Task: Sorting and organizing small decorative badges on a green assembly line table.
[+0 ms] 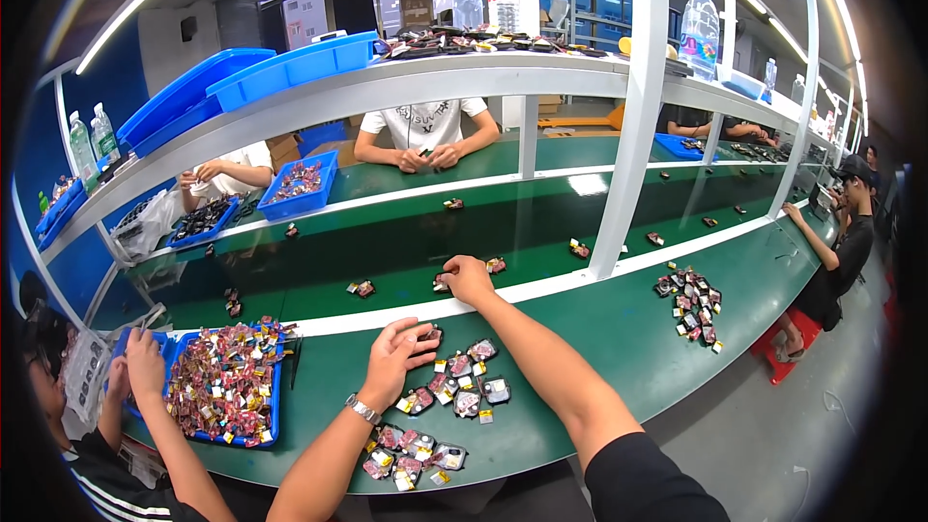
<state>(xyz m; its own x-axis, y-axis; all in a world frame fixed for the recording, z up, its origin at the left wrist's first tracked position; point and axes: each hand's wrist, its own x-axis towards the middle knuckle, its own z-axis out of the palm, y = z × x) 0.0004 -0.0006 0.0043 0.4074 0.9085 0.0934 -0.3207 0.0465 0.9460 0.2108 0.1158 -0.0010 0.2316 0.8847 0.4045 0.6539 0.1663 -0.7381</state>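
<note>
My right hand [469, 280] reaches over the white rail to the dark green belt. Its fingers are closed in a pinch on a small electronic module [441, 283], mostly hidden by the fingertips. My left hand [394, 358], with a metal watch [363, 409] on the wrist, hovers low over the near green worktop, fingers spread. Just past its fingertips is another small module [434, 333]; whether they touch it I cannot tell. Beside and below that hand lie loose groups of dark-cased modules [467, 402] with red circuit boards and yellow-and-white parts.
A blue tray [277, 406] heaped with red boards stands left, tweezers [296, 362] beside it. A co-worker's hands [145, 367] work at far left. More modules [688, 304] lie right; several ride the belt [522, 232]. A white post [628, 135] and overhead shelf [435, 77] stand ahead.
</note>
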